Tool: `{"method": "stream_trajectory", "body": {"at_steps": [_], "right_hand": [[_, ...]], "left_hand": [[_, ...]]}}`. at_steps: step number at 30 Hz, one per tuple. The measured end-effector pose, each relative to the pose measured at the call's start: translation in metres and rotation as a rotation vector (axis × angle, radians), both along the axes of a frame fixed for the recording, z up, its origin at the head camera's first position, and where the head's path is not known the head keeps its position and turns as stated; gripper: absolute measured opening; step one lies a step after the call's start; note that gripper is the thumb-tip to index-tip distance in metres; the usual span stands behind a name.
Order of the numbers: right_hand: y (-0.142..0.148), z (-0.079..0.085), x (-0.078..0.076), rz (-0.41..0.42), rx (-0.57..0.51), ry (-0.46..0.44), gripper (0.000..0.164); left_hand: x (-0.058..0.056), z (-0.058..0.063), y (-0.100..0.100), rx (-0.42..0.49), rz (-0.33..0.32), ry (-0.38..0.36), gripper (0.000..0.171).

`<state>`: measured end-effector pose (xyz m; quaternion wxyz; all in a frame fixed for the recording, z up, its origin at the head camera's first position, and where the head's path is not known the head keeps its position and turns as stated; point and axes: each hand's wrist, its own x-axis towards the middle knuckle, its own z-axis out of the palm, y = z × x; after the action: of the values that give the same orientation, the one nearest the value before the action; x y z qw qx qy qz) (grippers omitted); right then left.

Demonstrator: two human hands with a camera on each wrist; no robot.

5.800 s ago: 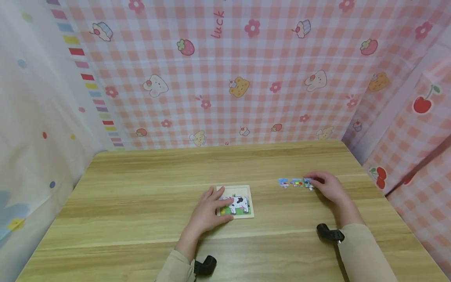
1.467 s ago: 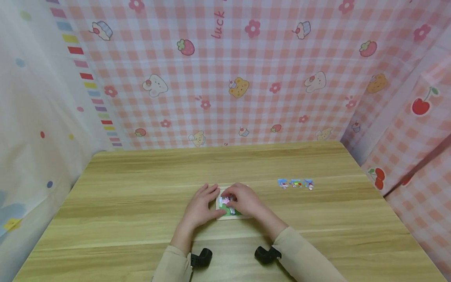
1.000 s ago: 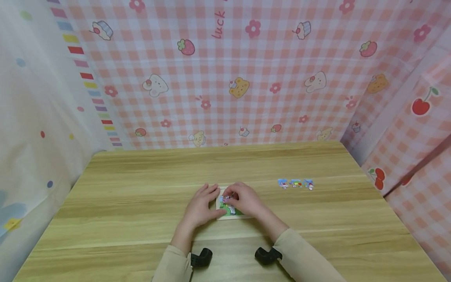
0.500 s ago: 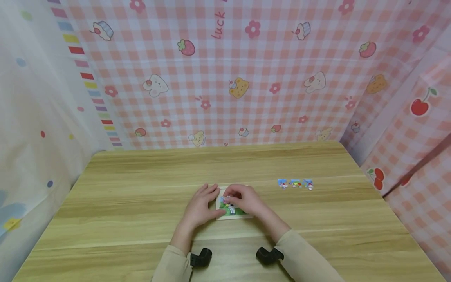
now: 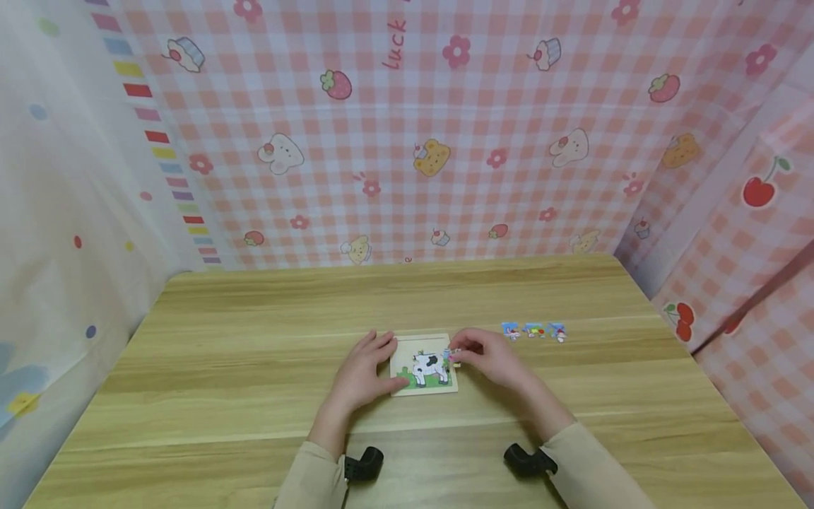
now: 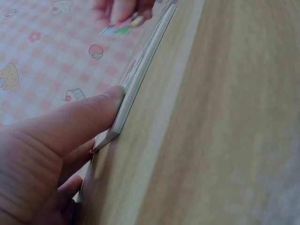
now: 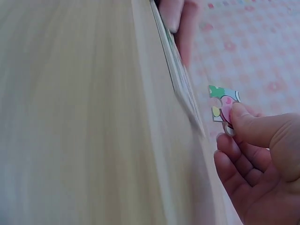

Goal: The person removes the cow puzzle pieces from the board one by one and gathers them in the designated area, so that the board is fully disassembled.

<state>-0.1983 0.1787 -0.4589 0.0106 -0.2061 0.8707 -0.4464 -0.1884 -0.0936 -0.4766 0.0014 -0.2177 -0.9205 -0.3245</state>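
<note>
A square wooden puzzle board (image 5: 416, 344) lies on the table, bearing a picture of a black-and-white cow (image 5: 431, 366) on green grass. Its upper part and left side show bare wood. My left hand (image 5: 364, 373) rests along the board's left side, the thumb on its near left part and the fingers by the far left corner. Just off the board's right edge, my right hand (image 5: 490, 357) pinches a small puzzle piece (image 7: 226, 104) between thumb and fingertips. Green, pink and yellow show on that piece, and it is raised above the table in the right wrist view.
Three loose puzzle pieces lie in a row at the right: a left one (image 5: 511, 331), a middle one (image 5: 534, 331) and a right one (image 5: 557, 332). A pink checked cloth (image 5: 381, 141) hangs behind the wooden table (image 5: 286, 304).
My right hand has gone from the loose pieces to the board, and in the last half second moved right off it with the pinched piece. My left hand has stayed nearly still lately.
</note>
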Motion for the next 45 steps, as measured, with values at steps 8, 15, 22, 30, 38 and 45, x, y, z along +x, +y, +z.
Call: {"method": "stream_trajectory", "body": {"at_steps": [8, 15, 22, 30, 38, 45], "right_hand": [[0.055, -0.005, 0.003, -0.063, 0.005, 0.020, 0.008], [0.085, -0.003, 0.006, -0.106, 0.027, 0.032, 0.013], [0.096, -0.003, 0.004, -0.099, 0.091, 0.123, 0.013], [0.099, -0.009, 0.000, -0.131, 0.135, 0.193, 0.014], [0.098, -0.011, -0.002, -0.163, 0.145, 0.198, 0.014], [0.098, -0.011, -0.002, -0.181, 0.168, 0.191, 0.013]], "left_hand": [[-0.001, -0.001, 0.001, -0.005, 0.003, -0.011, 0.075], [-0.001, -0.001, 0.001, 0.001, 0.002, -0.012, 0.075], [-0.002, -0.002, 0.000, -0.006, 0.002, -0.008, 0.075], [-0.002, -0.002, 0.000, -0.007, -0.001, -0.007, 0.075], [-0.002, -0.003, 0.000, -0.008, 0.002, -0.013, 0.075], [-0.001, -0.001, 0.000, -0.010, 0.000, -0.013, 0.075]]}}
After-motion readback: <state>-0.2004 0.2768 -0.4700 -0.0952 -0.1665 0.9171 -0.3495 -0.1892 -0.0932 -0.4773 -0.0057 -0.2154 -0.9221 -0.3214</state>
